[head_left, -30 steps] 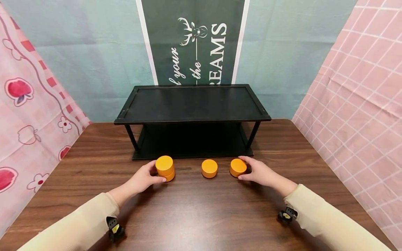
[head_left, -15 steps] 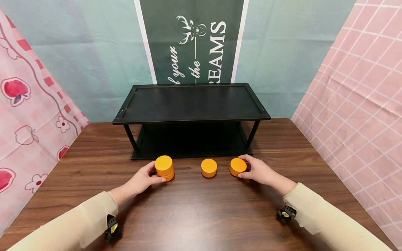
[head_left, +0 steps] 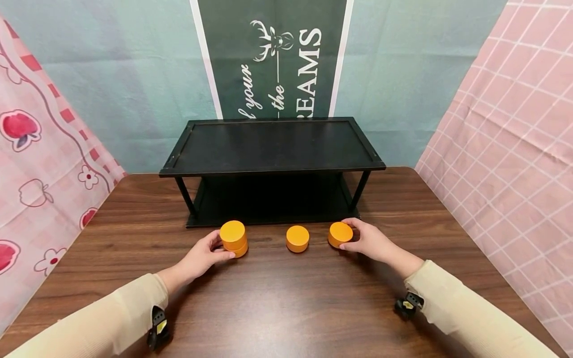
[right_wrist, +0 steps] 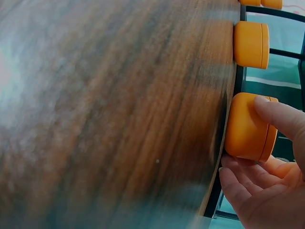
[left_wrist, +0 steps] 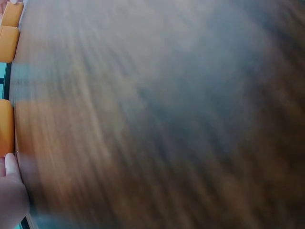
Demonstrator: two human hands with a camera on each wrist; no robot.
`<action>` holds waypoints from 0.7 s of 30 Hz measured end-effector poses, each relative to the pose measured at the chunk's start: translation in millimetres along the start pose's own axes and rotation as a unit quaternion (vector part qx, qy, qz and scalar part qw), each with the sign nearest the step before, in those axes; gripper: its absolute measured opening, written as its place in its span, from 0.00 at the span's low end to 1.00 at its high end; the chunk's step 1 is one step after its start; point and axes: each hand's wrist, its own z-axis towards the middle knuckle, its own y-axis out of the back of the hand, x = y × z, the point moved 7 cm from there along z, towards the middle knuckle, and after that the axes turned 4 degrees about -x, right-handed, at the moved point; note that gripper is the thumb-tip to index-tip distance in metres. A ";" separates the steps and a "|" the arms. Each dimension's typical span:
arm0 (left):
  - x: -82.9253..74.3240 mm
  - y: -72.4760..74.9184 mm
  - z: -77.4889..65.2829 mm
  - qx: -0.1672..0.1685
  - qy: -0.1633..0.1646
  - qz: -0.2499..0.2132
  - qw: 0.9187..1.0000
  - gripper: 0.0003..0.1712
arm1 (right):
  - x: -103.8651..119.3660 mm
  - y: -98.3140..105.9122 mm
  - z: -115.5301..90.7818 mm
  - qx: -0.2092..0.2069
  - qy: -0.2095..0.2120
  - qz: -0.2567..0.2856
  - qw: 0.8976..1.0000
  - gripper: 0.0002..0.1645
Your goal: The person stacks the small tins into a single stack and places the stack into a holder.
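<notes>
Two round orange lidded jars are stacked at the left; the upper jar (head_left: 233, 232) sits on the lower jar (head_left: 239, 250). My left hand (head_left: 202, 257) holds the stack from its left side, thumb at the front near the lower jar. A single middle jar (head_left: 297, 239) stands on the table to the right of the stack. My right hand (head_left: 370, 241) grips the right-hand jar (head_left: 340, 234) between thumb and fingers. In the right wrist view, the thumb lies on the side of this jar (right_wrist: 248, 126), near the lid seam, with fingers across from it.
A black two-tier rack (head_left: 273, 146) stands just behind the jars, its lower shelf (head_left: 273, 209) near the table surface. All of it rests on a brown wooden table (head_left: 277, 308). Cloths hang at the back and along both sides.
My right hand and its jar have shifted slightly away from me and to the right. The left hand stays at the stack, and the middle jar stays in place.
</notes>
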 end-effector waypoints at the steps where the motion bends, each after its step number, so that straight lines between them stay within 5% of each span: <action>1: -0.3 -0.2 -0.1 0.000 -0.001 -0.001 1.000 0.34 | -0.1 0.8 -0.1 -0.002 -0.001 0.001 1.000 0.37; 21: 1.3 -0.7 -0.9 -0.005 -0.004 0.000 1.000 0.34 | 22.7 28.0 -3.2 -0.063 0.009 0.020 0.998 0.38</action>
